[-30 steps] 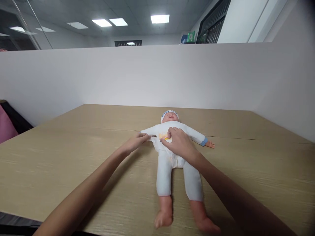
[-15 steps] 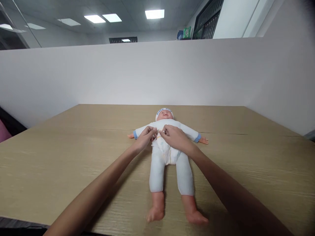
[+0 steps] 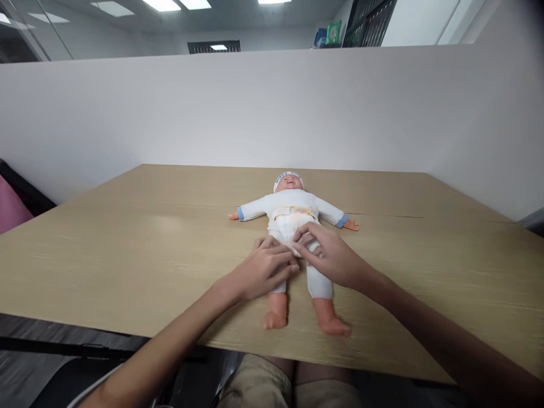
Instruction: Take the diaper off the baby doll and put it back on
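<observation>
A baby doll (image 3: 292,198) in a white suit with blue cuffs lies on its back, its bare feet toward me. Around its waist and hips is a white diaper (image 3: 284,228) with a yellow and orange waistband. My left hand (image 3: 270,266) is closed over the doll's leg at the diaper's lower edge, its fingers curled and partly hidden. At the diaper's crotch, my right hand (image 3: 325,249) has thumb and forefinger brought together on the diaper, while the other fingers bend beneath.
The doll lies on a wooden table (image 3: 127,249) whose front edge runs just above my lap. A white partition (image 3: 272,113) stands behind the table and along its right. At the far left is a pink object (image 3: 12,207). My knees (image 3: 257,382) are below the edge.
Both hands have come down from the diaper's waist to its crotch and leg area, uncovering the waistband. The view has tilted downward, showing my lap.
</observation>
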Demonstrator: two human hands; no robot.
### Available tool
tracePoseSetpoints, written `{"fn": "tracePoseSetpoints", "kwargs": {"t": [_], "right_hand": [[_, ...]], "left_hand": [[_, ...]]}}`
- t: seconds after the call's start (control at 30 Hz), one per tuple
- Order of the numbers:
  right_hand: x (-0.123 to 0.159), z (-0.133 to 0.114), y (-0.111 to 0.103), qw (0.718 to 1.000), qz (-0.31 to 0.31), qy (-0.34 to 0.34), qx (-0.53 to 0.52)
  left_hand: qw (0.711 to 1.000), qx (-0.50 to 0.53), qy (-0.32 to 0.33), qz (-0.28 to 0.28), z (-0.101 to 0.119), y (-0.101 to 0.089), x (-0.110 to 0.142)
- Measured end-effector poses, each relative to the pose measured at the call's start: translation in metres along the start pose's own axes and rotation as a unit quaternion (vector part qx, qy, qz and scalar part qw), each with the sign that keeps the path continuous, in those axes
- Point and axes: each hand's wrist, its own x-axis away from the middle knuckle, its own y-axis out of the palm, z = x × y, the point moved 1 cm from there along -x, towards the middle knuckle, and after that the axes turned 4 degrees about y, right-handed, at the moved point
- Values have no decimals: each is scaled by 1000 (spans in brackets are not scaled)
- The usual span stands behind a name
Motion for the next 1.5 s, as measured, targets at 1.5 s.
{"fn": "tracePoseSetpoints", "kwargs": {"t": [1.5], "right_hand": [[32, 41, -1, 982, 125, 119, 75]], "left_hand": [[906, 313, -187, 214, -56, 41, -14]]}}
